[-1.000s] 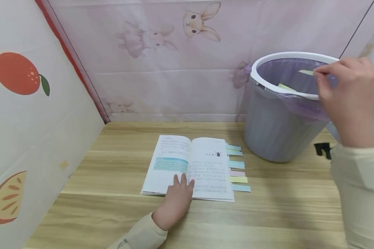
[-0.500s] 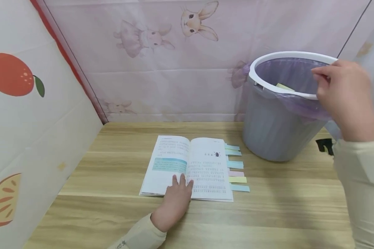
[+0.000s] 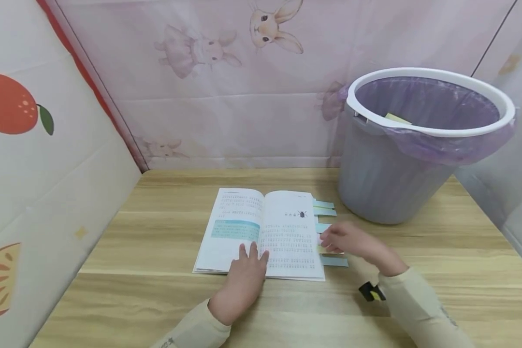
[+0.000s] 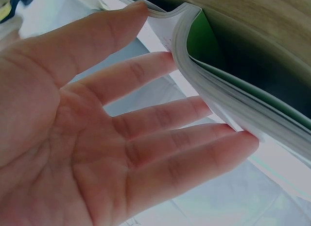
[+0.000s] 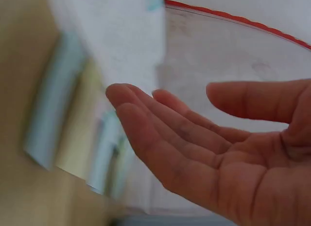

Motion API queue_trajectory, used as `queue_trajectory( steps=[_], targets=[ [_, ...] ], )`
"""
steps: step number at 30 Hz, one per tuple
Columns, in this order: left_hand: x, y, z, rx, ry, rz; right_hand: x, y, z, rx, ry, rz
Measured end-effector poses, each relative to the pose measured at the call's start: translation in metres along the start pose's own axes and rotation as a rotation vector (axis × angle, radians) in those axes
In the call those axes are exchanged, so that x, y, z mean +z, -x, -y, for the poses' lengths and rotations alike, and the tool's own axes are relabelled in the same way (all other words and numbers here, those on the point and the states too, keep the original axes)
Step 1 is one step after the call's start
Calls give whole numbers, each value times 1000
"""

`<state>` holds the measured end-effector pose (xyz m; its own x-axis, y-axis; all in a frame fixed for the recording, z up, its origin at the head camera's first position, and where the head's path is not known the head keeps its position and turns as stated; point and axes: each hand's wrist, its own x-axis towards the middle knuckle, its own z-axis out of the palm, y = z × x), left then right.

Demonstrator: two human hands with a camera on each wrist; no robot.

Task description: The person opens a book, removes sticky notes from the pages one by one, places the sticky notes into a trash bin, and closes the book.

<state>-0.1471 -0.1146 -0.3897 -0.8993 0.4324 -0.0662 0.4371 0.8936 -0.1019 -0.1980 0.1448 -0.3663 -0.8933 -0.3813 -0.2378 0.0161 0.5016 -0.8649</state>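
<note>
Coloured tabs (image 3: 335,261) jut past the book's (image 3: 282,224) right edge, tabletop (image 3: 456,256) stretching beyond.

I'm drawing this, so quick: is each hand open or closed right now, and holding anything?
Left hand: open, resting on the book, not gripping.
Right hand: open by the coloured strips, holding nothing.

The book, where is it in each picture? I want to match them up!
Head view: the book lies open just below the middle.
Left wrist view: the book's page edges curve across the upper right.
Right wrist view: the book is a blurry white patch, upper left.
Shared landmark: the wooden table, in all three.
</note>
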Motion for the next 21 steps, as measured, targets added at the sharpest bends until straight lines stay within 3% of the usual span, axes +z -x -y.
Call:
queue_trajectory(
  steps=[3, 6, 11, 17, 21],
  targets=[
    [0, 0, 1, -3, 4, -4, 15, -8, -8, 116, -20, -25],
    [-1, 0, 1, -1, 5, -21, 20, -11, -7, 159, -41, -78],
    [-2, 0, 3, -7, 7, -35, 19, -14, -9, 168, -138, -91],
    [-4, 0, 3, -7, 33, -32, 19, -20, -17, 121, -279, -95],
    [-5, 1, 3, -4, 26, -26, 26, -26, -15, 126, -279, -131]
  ],
)
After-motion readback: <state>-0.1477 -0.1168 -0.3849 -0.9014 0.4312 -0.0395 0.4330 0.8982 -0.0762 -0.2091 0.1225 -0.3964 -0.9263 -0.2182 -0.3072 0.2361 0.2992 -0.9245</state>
